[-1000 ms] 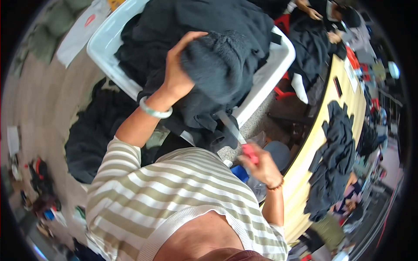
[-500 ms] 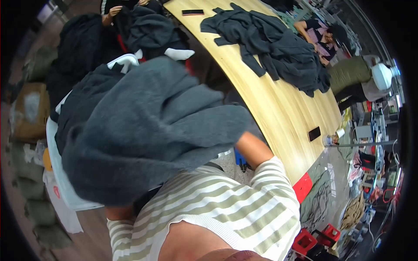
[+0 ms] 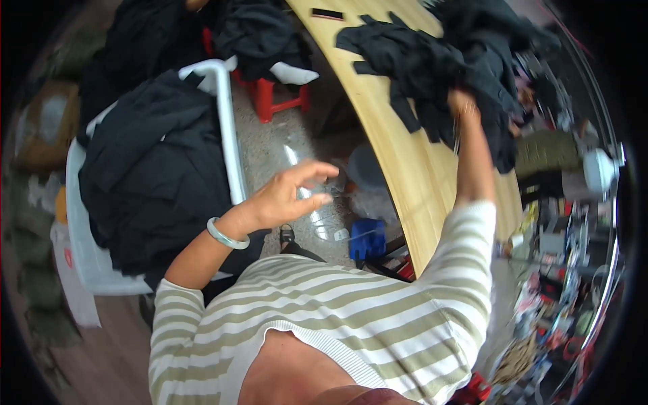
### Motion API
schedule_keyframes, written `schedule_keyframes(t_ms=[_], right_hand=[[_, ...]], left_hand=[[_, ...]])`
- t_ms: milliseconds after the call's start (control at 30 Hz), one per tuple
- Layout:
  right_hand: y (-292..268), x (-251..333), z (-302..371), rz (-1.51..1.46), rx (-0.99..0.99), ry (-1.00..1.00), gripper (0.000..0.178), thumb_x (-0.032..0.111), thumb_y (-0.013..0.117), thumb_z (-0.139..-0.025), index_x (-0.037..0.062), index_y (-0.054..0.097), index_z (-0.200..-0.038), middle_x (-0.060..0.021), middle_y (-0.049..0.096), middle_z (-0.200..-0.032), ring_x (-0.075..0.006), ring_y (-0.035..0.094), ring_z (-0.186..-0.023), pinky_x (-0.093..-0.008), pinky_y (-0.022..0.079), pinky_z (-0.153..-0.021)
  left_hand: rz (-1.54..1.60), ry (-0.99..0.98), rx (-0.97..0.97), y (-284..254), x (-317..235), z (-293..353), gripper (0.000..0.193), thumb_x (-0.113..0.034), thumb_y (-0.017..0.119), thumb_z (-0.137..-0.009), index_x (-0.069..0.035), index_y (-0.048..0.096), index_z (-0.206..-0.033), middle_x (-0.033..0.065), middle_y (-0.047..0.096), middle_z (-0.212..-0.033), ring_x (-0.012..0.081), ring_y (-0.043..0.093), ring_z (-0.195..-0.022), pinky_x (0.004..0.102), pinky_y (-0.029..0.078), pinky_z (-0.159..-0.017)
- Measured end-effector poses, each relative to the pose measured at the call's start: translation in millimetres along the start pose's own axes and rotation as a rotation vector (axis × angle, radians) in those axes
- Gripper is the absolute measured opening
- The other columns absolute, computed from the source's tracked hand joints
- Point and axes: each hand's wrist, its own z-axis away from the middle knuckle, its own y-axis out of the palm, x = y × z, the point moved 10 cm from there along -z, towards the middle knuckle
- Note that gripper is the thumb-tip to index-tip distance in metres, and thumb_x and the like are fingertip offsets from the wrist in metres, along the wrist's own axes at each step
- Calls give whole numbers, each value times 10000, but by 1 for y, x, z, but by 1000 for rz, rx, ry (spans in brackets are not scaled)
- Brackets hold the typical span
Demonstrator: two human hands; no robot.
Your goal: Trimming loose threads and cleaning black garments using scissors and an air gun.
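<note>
My left hand is in the air in front of my body, holding nothing, with its thumb and fingers apart. A pale bangle circles that wrist. My right hand reaches out over the wooden table, its fingers partly hidden in dark cloth. It grips a dark grey garment, blurred by motion, above the pile of dark garments on the table. To my left, a white plastic tub holds a heap of dark cloth.
A phone lies at the table's far end. Beyond the tub stands a red stool beneath a seated person's dark-clad legs and white sock. A blue object is under the table edge. Another person is across the table.
The large dark garment that was spread across both my arms over the tub has swung right, over the table. My left hand has come free of it; the heap in the tub is now uncovered.
</note>
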Motion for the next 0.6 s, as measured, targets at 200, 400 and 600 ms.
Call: schedule_keyframes(t_ms=[200, 400, 600], right_hand=[[167, -17, 285, -313, 634, 377, 497, 292, 643, -881, -28, 510, -1238, -175, 665, -821, -312, 666, -704, -419, 521, -614], [135, 193, 345, -597, 917, 99, 402, 266, 619, -939, 13, 529, -1239, -124, 692, -839, -299, 663, -761, -423, 530, -721], [48, 331, 304, -317, 621, -353, 368, 360, 598, -938, 0, 631, -1006, -282, 660, -835, -464, 644, -823, -488, 509, -722]], left_hand=[[-80, -339, -92, -54, 112, 83, 465, -254, 670, -882, 12, 578, -1251, 204, 635, -1214, 304, 608, -1153, 395, 493, -981], [-241, -583, -468, -142, 167, 198, 450, -287, 676, -871, 32, 607, -1180, 221, 651, -1153, 322, 636, -1080, 402, 501, -932], [-514, -502, -681, -230, 172, 236, 410, -269, 677, -863, 1, 608, -1162, 194, 607, -1161, 347, 576, -1130, 407, 458, -967]])
